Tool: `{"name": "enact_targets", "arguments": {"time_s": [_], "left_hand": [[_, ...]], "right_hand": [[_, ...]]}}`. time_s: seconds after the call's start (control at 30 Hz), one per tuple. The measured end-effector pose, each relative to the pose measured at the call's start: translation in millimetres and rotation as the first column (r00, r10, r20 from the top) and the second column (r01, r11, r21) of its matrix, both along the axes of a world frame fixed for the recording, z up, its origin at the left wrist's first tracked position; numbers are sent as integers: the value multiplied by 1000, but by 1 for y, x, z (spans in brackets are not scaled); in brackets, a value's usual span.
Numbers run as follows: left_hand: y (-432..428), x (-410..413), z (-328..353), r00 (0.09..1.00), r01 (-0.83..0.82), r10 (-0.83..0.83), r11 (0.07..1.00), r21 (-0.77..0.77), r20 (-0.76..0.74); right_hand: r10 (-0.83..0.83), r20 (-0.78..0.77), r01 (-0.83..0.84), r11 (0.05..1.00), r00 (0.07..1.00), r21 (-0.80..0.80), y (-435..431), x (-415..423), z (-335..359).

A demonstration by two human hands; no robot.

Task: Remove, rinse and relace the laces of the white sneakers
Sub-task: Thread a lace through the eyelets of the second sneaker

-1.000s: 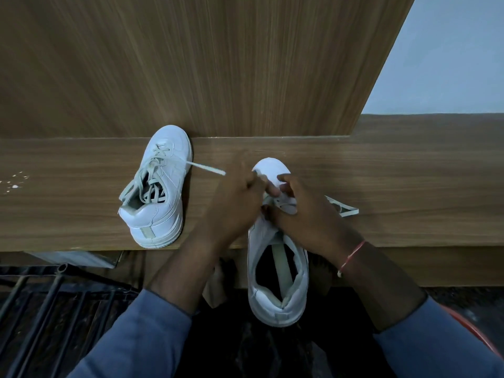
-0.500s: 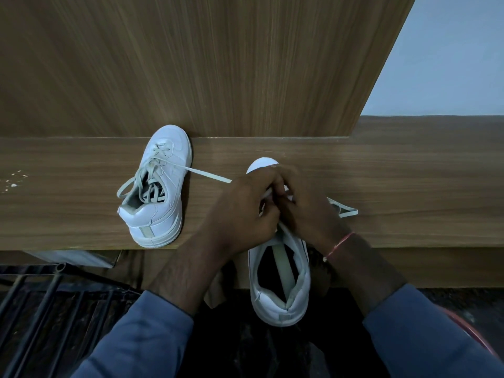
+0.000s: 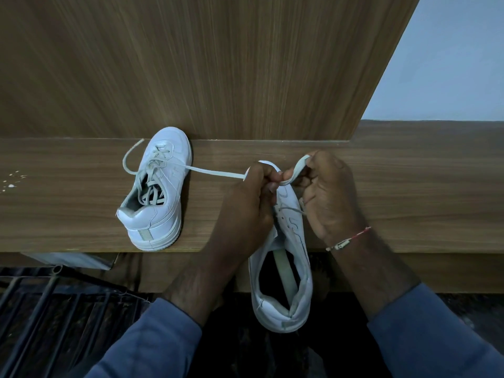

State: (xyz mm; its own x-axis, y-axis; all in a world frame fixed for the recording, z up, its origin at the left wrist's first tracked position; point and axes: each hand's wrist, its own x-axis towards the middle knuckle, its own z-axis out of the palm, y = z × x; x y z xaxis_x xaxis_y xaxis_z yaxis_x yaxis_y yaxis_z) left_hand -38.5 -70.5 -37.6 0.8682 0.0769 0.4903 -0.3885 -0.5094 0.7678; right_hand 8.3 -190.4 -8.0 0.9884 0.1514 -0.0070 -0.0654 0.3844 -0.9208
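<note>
White flat lace [image 3: 218, 172] of the white leather sneaker [image 3: 289, 222] overhanging the near edge of the brown wooden ledge [image 3: 409, 200]: your left hand [image 3: 245, 205] pinches it, your right hand [image 3: 330, 197] grips its loop, hands close together. Pull evenly, keeping it flat and untwisted.

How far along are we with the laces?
Done: far sneaker sits laced, untied. In hand: left hand and right hand pinch a lace at the toe of the near sneaker; its upper eyelets look empty. Left: finishing that shoe; removing or relacing, I cannot tell.
</note>
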Motion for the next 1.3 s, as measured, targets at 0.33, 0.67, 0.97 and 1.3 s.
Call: {"name": "enact_targets", "arguments": {"time_s": [0.33, 0.67, 0.97, 1.3], "left_hand": [[20, 7, -7, 916, -394, 301, 799, -454, -265], [12, -4, 7, 992, -116, 120, 991, 60, -50], [39, 2, 11, 858, -508, 359, 703, -498, -368], [17, -8, 13, 929, 21, -84, 985, -173, -361]], "right_hand": [[1, 221, 90, 912, 975, -400, -32, 10, 11], [180, 319, 40, 815, 931, -578, -43, -1, 12], [270, 270, 7, 695, 924, -719, -42, 7, -1], [355, 272, -83, 729, 895, -680, -18, -3, 0]]}}
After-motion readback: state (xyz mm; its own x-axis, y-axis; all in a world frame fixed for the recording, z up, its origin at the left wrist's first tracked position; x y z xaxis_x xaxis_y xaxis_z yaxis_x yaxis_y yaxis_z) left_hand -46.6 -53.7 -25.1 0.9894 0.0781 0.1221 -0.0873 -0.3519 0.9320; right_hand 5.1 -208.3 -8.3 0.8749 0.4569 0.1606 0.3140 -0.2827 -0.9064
